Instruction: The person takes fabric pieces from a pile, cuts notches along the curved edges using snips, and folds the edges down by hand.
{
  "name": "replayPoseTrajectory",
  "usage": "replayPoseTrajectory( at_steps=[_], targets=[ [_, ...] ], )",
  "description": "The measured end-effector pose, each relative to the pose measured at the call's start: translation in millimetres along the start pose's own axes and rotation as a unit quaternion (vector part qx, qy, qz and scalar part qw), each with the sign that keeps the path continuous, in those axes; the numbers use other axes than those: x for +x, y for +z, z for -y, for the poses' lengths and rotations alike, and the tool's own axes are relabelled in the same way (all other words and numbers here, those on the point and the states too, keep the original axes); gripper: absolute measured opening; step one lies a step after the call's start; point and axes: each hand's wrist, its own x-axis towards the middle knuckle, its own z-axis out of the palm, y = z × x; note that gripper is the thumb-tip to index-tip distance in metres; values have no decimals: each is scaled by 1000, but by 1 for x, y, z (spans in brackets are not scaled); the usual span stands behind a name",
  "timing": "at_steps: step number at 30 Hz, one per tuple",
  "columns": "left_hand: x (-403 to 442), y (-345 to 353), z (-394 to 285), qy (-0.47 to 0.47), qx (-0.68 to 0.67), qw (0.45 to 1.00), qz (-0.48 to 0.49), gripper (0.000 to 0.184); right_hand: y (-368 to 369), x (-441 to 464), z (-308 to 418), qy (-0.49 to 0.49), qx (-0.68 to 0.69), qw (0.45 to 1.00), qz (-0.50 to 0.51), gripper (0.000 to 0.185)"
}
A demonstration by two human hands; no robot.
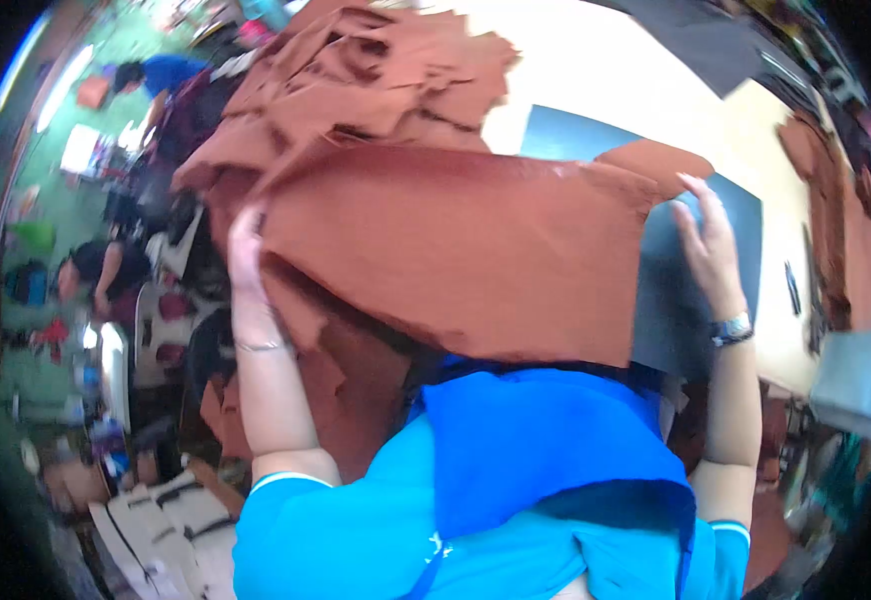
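Note:
A large brown sheet that looks like leather [456,250] spreads in front of my body, its near edge against my blue apron. My left hand [246,245] is closed on the sheet's left edge, with part of the fingers hidden by it. My right hand [711,240] is off the sheet's right end, thumb and fingers apart, holding nothing. Its fingertips are close to a rounded brown flap [661,165] at the far right corner; whether they touch is unclear. Beneath the sheet's right part lies a dark blue-grey board [706,310].
A heap of crumpled brown leather [376,90] lies at the back left of the pale table [596,60]. A dark sheet [696,40] is at the far right. A small dark tool [793,288] and brown strips [821,220] lie rightward. Other people [106,270] work at left.

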Motion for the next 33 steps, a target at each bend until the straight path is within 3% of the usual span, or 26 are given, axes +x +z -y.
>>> replayPoseTrajectory(
  at_steps=[1,2,3,4,7,8,10,11,12,13,14,16,17,18,20,22,26,27,30,31,32,33],
  targets=[
    [-8,-17,-34,29,133,986,-99,35,2,1,-17,16,-20,999,22,40],
    [-23,-3,-66,41,150,967,-203,37,6,-1,-29,31,-41,998,46,39],
    [-38,12,-99,49,163,937,-305,39,9,-4,-31,18,-86,995,53,39],
    [-52,35,-119,53,58,912,-402,43,9,-6,-32,3,-131,990,56,38],
    [-124,-96,-181,131,52,888,-437,52,14,-8,-46,-34,-178,982,56,38],
    [-160,-166,-202,135,85,903,-399,48,12,-7,-44,-27,-174,982,63,39],
    [-229,-222,-223,163,121,828,-522,47,14,-7,-47,-25,-168,984,59,40],
    [-264,-249,-231,172,132,764,-608,49,13,-7,-48,-27,-164,984,65,40],
    [-303,-270,-239,171,121,743,-636,50,14,-7,-49,-25,-164,984,66,41],
    [-361,-314,-249,199,194,724,-632,47,15,-7,-50,-23,-165,984,65,41],
    [-407,-352,-264,240,244,657,-672,44,15,-7,-50,-19,-166,984,64,42],
    [-467,-364,-288,189,381,538,-728,45,16,-7,-49,-22,-165,984,61,42],
    [-466,-334,-293,65,508,420,-750,47,15,-7,-49,-20,-165,984,60,42],
    [-464,-326,-309,-34,602,373,-705,50,15,-7,-48,-17,-166,984,60,42],
    [-462,-310,-342,-191,768,219,-571,55,15,-6,-52,-23,-162,985,59,42],
    [-367,-198,-304,-202,735,203,-614,55,16,-6,-54,-24,-165,984,57,43],
    [-261,-170,-252,-247,808,217,-490,47,16,-6,-52,-29,-171,983,54,43],
    [-248,-226,-233,-224,836,262,-426,44,16,-6,-51,-31,-169,984,53,43],
    [-178,-278,-104,-306,803,463,-216,56,16,-6,-53,-28,-155,986,54,42],
    [-169,-277,-37,-213,642,670,-305,71,15,-6,-50,-26,-149,987,52,41],
    [-147,-115,-13,-341,358,748,-443,89,15,-8,-45,-19,-158,986,47,40],
    [-151,-143,48,-249,310,823,-405,94,14,-8,-43,-17,-158,986,51,40]
  ],
)
